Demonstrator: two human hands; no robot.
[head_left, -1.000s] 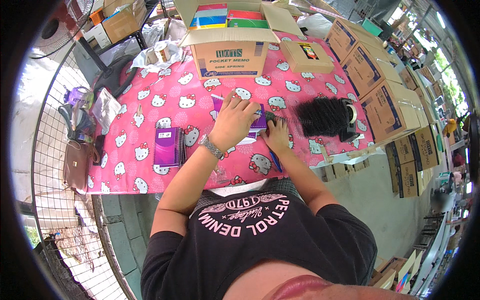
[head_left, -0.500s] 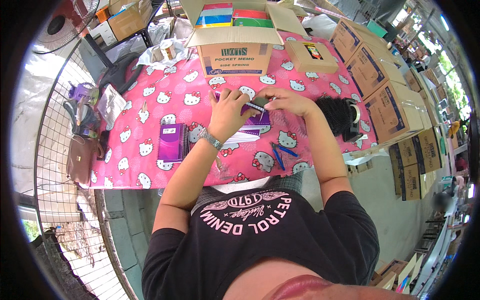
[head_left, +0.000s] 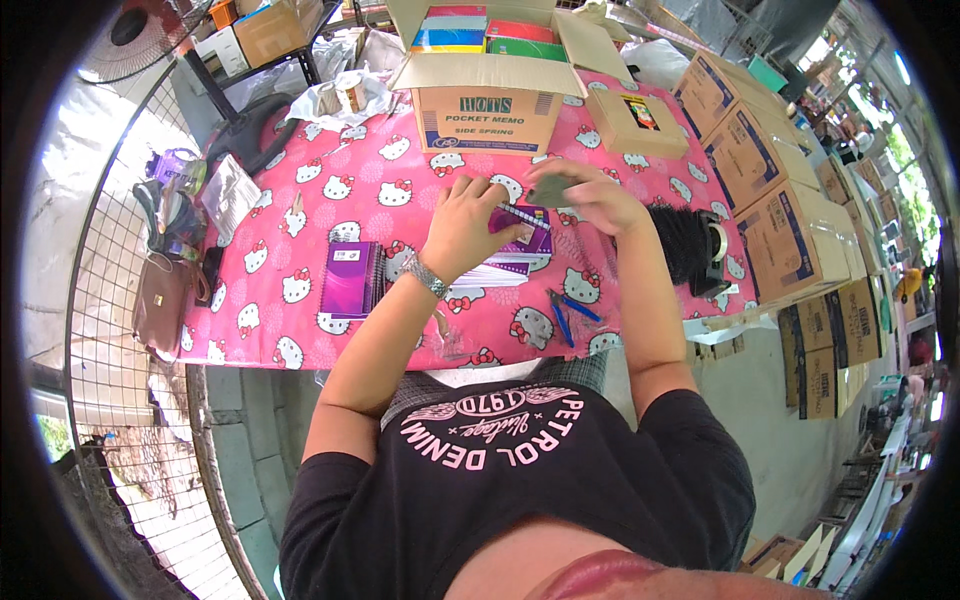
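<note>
My left hand, with a metal watch on its wrist, grips the left side of a purple memo pad with its thumb over the cover. A row of holes runs along the pad's top edge. To its right, my right hand holds a flat dark grey-green piece, apart from the pad. Below the hands lie loose white-edged pads, partly hidden. Blue-handled pliers lie nearer me. Left of my left forearm are spiral-bound purple notebooks.
An open carton of colourful notebooks stands at the back, beside a flat brown box. Black coils lie at right next to a black dispenser. Stacked cartons line the right side. A brown bag hangs at left.
My right hand has drawn back to the right from the pad's edge, carrying the grey-green piece. My left hand stays on the pad. The whole view has shifted slightly.
</note>
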